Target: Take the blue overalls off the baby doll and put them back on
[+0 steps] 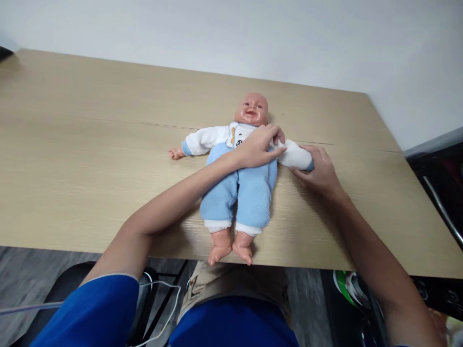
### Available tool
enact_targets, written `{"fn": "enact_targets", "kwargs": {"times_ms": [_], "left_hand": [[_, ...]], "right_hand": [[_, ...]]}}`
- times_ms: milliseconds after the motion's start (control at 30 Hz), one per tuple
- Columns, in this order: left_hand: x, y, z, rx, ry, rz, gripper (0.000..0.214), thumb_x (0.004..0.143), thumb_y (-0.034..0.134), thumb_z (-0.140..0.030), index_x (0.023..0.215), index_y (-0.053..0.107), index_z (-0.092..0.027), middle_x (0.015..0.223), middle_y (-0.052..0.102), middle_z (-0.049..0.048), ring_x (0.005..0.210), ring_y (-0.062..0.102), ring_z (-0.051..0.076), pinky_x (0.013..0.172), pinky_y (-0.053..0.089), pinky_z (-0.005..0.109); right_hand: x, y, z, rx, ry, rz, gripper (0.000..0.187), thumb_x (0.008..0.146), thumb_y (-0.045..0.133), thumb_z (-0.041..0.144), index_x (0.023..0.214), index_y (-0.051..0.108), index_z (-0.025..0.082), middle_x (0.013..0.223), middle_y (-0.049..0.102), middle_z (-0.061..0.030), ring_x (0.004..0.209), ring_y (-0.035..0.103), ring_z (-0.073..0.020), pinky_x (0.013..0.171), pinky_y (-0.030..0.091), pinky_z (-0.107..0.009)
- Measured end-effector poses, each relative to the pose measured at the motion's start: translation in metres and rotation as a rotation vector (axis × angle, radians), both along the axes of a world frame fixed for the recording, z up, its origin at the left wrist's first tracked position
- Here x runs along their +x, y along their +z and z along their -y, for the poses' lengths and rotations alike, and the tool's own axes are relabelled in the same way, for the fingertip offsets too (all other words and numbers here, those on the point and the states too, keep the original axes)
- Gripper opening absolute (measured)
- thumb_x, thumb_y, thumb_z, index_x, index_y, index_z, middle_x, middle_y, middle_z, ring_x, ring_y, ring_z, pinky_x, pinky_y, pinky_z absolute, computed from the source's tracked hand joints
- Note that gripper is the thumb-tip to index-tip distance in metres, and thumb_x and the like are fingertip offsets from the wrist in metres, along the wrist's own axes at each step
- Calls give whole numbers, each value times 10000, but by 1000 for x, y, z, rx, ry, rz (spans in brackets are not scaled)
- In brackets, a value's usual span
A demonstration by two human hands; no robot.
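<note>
A baby doll (237,183) lies on its back on the table, its head away from me and its bare feet near the front edge. It wears a white top and light blue fleecy trousers with white cuffs. Across its chest reaches my left hand (260,147), fingers and thumb closed on the top of the white sleeve (294,154) at the shoulder. At the other end of that sleeve, my right hand (320,168) is closed around the blue cuff. The doll's hand on that side is hidden. Its other arm (202,140) stretches out to the left.
The wooden table (90,159) meets a pale wall (217,38) at the back. A black object with a metal bar (443,212) stands beyond its right edge. Below the front edge are a white cable (177,303) and a dark chair (61,299).
</note>
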State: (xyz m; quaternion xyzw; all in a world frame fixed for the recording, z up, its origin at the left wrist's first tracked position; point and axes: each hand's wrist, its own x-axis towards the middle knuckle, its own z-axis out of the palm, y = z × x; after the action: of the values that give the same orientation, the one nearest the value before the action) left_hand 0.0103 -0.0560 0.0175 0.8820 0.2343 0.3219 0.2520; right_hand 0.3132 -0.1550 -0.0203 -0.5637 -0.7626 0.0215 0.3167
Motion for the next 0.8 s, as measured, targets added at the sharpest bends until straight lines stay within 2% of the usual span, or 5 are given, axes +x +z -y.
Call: {"fn": "enact_targets", "kwargs": {"times_ms": [267, 433, 600, 700, 800], "left_hand": [[20, 11, -5, 114, 80, -367, 826, 958, 908, -552, 1616, 677, -110, 1630, 679, 287, 1532, 601, 504, 1340, 472, 642], [28, 11, 3, 187, 120, -442, 697, 925, 800, -339, 1574, 734, -91, 1532, 764, 274, 1477, 637, 517, 1263, 488, 646], [16, 4, 1, 177, 158, -252, 584, 919, 709, -308, 1463, 771, -103, 1440, 798, 238, 1324, 696, 452, 1214, 521, 600], [9, -2, -7, 109, 188, -118, 506, 922, 705, -309, 1398, 772, -151, 1390, 809, 206, 1278, 715, 416, 1217, 534, 583], [5, -7, -13, 13, 217, -10, 434, 960, 728, -351, 1365, 772, -200, 1385, 825, 181, 1308, 727, 407, 1248, 538, 585]], "right_hand": [[-15, 10, 9, 13, -190, -231, 557, 842, 981, 654, 1210, 819, 269, 1200, 917, -155, 1056, 864, -412, 964, 729, -589], [-41, 12, 21, -101, -6, -526, 822, 810, 1071, 727, 1398, 723, 270, 1343, 895, -157, 1150, 888, -378, 980, 772, -526], [-50, -8, 24, -116, 98, -630, 1049, 818, 1075, 775, 1626, 585, 322, 1569, 743, -163, 1266, 840, -352, 919, 798, -480], [-49, -21, 22, -142, 56, -553, 939, 891, 1027, 722, 1622, 589, 328, 1563, 724, -165, 1237, 815, -345, 899, 794, -516], [-50, -28, 22, -154, 120, -310, 581, 999, 933, 582, 1472, 737, 309, 1525, 758, -178, 1390, 780, -401, 1146, 727, -656]]}}
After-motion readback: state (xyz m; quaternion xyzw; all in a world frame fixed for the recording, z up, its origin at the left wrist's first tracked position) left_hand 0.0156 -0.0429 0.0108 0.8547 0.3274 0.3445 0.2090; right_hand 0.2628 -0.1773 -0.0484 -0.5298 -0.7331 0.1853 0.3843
